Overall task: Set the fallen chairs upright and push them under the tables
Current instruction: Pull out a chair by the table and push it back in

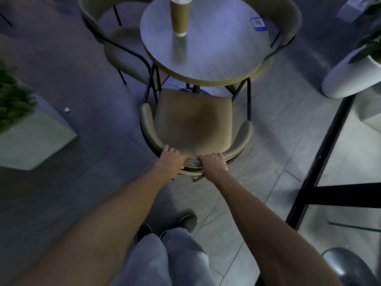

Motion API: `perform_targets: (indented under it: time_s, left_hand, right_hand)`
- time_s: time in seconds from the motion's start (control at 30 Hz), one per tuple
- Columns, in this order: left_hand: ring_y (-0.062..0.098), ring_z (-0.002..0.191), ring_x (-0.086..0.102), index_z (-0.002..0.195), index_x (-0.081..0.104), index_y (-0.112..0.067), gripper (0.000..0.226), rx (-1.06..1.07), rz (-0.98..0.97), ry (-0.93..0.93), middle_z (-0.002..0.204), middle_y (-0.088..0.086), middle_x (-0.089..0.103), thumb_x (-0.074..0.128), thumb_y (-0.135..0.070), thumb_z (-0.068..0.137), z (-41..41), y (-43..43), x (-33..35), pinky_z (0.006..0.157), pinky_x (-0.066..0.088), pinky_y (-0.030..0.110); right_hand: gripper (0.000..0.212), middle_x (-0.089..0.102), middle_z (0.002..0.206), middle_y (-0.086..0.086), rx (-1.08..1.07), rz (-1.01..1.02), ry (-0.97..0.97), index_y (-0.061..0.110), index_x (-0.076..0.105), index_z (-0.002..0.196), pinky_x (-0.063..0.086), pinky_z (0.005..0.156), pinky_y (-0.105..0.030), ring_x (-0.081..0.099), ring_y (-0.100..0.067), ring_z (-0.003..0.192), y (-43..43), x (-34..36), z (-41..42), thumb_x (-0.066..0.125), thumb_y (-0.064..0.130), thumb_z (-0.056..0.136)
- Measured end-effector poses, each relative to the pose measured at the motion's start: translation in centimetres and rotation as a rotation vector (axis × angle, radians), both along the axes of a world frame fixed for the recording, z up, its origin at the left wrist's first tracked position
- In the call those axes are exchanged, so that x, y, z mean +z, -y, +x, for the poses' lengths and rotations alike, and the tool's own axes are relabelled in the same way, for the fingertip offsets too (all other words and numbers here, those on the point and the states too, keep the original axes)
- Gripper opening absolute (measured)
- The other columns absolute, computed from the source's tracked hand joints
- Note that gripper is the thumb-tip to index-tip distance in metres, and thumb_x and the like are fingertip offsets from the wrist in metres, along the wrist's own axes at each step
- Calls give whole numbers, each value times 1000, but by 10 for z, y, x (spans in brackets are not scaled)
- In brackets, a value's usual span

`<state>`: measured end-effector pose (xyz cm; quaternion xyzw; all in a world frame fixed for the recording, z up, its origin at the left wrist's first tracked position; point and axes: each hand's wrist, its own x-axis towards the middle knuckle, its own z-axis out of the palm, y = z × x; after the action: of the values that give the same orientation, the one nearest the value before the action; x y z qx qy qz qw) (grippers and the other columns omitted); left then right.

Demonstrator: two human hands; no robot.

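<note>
A tan padded chair (193, 122) with black metal legs stands upright in front of me, its seat front just under the edge of the round grey table (216, 50). My left hand (171, 159) and my right hand (213, 164) both grip the top of its curved backrest, side by side. Two more tan chairs stand upright at the table, one at the far left (123, 48) and one at the far right (288, 27).
A tall brown paper cup (179, 16) and a blue QR card (258, 24) are on the table. A planter box with a green plant (26, 139) stands at left. A white pot (350, 77) and a black frame (321, 162) are at right. My legs show below.
</note>
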<state>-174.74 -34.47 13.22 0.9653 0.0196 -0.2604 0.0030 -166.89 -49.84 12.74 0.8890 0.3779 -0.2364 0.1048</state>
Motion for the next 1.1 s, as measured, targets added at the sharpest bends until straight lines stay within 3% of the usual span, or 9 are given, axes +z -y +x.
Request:
perform_targets:
  time_s: [0.13,0.3,0.67,1.1]
  left_hand:
    - [29,117,53,128,55,-23,29,35,-19,-4,123,9,61,53,-29,100,-4,7,-1,106,29,46]
    - [29,116,54,126,56,-24,28,38,-40,19,122,8,63,55,-32,99,-14,12,-9,104,30,47]
    - [26,119,48,134,53,-24,37,-10,-102,169,127,3,59,51,-40,100,-48,6,-21,108,28,42]
    - [25,119,44,141,51,-30,43,47,-178,128,129,1,56,53,-42,99,-52,15,-16,107,27,41]
  right_hand:
    - [39,69,111,-4,-16,-2,-2,25,64,119,40,103,-43,59,-27,112,3,0,-4,77,27,83]
    - [22,70,110,-5,-26,40,19,25,66,117,40,102,-42,59,-27,110,11,-1,-13,60,23,95]
    - [22,70,104,-2,-54,44,-4,25,68,113,40,105,-42,60,-24,107,23,0,-28,56,17,97]
    - [29,70,110,-3,-54,-44,-27,24,70,115,39,105,-42,61,-26,111,30,8,-35,55,11,94]
